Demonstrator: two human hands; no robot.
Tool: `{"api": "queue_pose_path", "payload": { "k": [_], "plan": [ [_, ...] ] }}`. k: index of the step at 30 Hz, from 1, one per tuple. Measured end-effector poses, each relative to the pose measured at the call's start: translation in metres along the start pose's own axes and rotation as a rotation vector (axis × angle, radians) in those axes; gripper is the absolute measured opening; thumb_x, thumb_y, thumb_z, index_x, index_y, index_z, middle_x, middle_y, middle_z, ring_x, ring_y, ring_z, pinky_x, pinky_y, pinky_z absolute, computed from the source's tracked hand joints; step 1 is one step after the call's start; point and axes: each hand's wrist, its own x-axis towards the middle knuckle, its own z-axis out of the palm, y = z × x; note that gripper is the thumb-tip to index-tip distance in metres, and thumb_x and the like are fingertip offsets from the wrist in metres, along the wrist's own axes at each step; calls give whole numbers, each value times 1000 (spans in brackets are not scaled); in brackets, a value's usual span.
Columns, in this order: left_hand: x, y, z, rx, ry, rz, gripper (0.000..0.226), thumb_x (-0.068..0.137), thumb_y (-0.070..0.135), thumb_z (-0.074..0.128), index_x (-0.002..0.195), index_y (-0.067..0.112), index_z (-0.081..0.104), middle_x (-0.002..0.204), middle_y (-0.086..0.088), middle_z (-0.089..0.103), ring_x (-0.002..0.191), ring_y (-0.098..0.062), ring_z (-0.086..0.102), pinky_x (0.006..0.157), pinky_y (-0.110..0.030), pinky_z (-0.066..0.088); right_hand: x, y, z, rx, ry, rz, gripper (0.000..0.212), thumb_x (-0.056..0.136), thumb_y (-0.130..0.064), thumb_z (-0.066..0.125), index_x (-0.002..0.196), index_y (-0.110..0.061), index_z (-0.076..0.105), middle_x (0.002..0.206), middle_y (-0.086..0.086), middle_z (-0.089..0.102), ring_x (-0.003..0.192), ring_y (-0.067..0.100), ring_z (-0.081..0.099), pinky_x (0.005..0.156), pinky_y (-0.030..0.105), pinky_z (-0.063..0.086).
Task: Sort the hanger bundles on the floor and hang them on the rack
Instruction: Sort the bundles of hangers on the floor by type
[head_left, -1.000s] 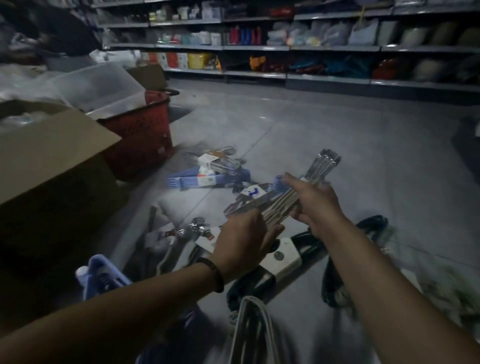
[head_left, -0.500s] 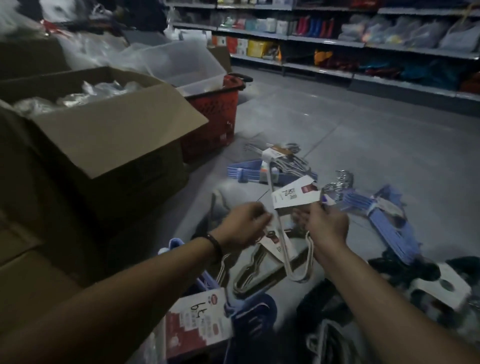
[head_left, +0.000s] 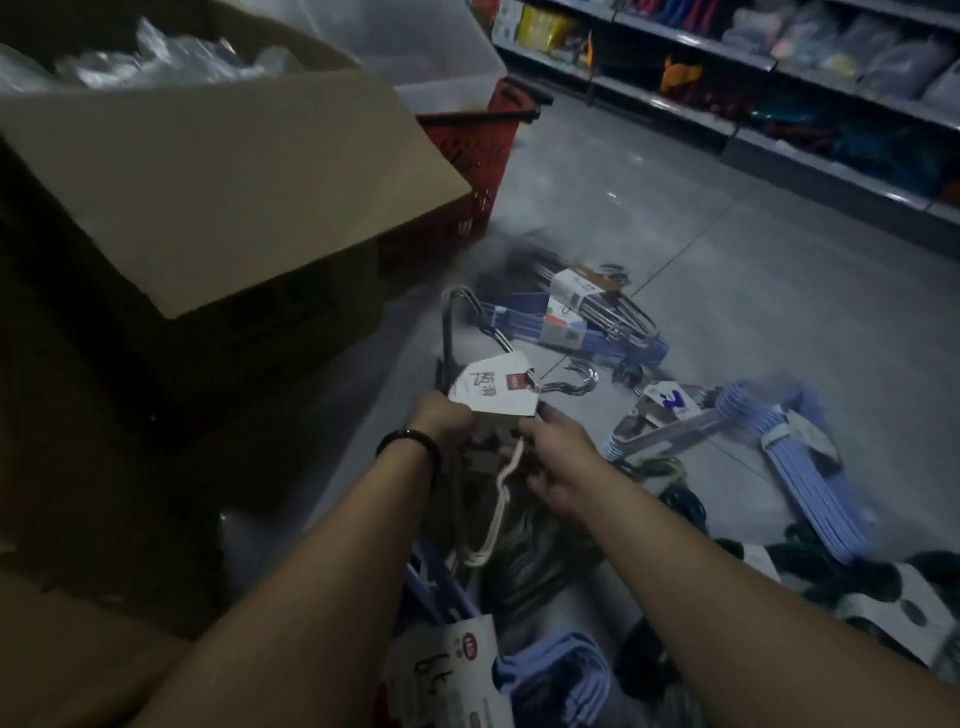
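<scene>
Both my hands hold one bundle of hangers (head_left: 496, 493) with a white paper label (head_left: 493, 387) and metal hooks at its top. My left hand (head_left: 444, 418) grips the bundle just under the label. My right hand (head_left: 558, 457) grips it from the right side, fingers curled. More bundles lie on the grey floor: a blue bundle with a label (head_left: 582, 325) farther off, light purple bundles (head_left: 795, 457) to the right, black ones (head_left: 883, 582) at lower right, and a blue labelled bundle (head_left: 519, 675) near my arms.
A large open cardboard box (head_left: 223, 197) stands close on the left. Behind it a red shopping basket (head_left: 467, 166) carries a clear plastic tub. Store shelves (head_left: 779, 73) with goods run along the back right. Bare grey floor (head_left: 727, 249) lies between the pile and the shelves.
The view has swung left and down. The labelled bundle has turned more upright in my hands and my two hands have come closer together under the label.
</scene>
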Motion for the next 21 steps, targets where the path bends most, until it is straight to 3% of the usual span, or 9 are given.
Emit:
{"api": "queue_pose_path", "payload": {
  "k": [2, 5, 7, 10, 12, 14, 16, 18, 21],
  "plan": [
    [-5, 1, -1, 123, 86, 7, 52, 68, 18, 82, 115, -2, 72, 109, -20, 77, 99, -39, 76, 87, -57, 63, 8, 9, 2, 12, 9, 115, 25, 97, -1, 54, 114, -10, 70, 85, 9, 76, 57, 16, 67, 62, 33, 56],
    [-39, 4, 4, 412, 10, -25, 42, 97, 9, 67, 136, -8, 62, 138, -21, 65, 127, -38, 63, 103, -38, 49, 15, 43, -4, -201, -26, 221, 14, 98, -8, 53, 97, -16, 64, 56, -1, 57, 39, 9, 48, 54, 30, 43],
    [-30, -14, 9, 567, -23, -58, 39, 107, 8, 52, 143, -6, 57, 148, -20, 58, 136, -35, 56, 106, -34, 44, 11, 62, -6, -325, -102, 198, 26, 97, -5, 53, 110, -22, 69, 67, 2, 63, 44, 9, 50, 47, 25, 38],
    [-20, -22, 9, 678, -39, -74, 40, 109, 12, 48, 145, -5, 55, 153, -21, 54, 141, -35, 52, 110, -34, 41, 13, 78, -7, -357, -151, 133, 45, 93, -8, 56, 127, -35, 67, 96, 1, 76, 69, 13, 64, 52, 26, 45],
    [-18, -21, 10, 745, -61, -70, 44, 110, 17, 47, 148, -5, 52, 158, -22, 48, 146, -35, 46, 117, -34, 34, 13, 80, -10, -423, -154, 97, 44, 92, -10, 59, 130, -31, 67, 91, -2, 74, 70, 13, 63, 55, 27, 47],
    [-22, -20, 13, 810, -60, -73, 45, 109, 18, 50, 148, -5, 52, 157, -22, 49, 146, -36, 46, 118, -36, 34, 8, 75, -20, -630, -105, -20, 34, 92, -13, 64, 125, -20, 70, 90, -6, 69, 76, 13, 62, 66, 26, 46],
    [-28, -20, 19, 854, -22, -43, 45, 106, 19, 54, 146, -2, 54, 153, -22, 53, 141, -36, 52, 114, -38, 41, -1, 72, -35, -921, -21, -87, 33, 94, -20, 66, 128, -20, 66, 107, 0, 67, 93, 15, 65, 78, 24, 46],
    [-36, -17, 29, 895, 50, 32, 50, 104, 25, 56, 148, 5, 47, 150, -20, 54, 138, -36, 54, 110, -43, 45, -4, 77, -52, -1144, -3, -50, 45, 93, -26, 67, 136, -17, 60, 131, 9, 64, 118, 27, 62, 94, 27, 48],
    [-47, -8, 48, 1015, 105, 96, 48, 106, 30, 49, 147, 8, 37, 151, -18, 50, 139, -37, 51, 107, -47, 45, -2, 85, -67, -1303, -86, 71, 55, 90, -27, 65, 143, -20, 51, 144, 17, 54, 130, 37, 53, 108, 39, 47]
  ]
}}
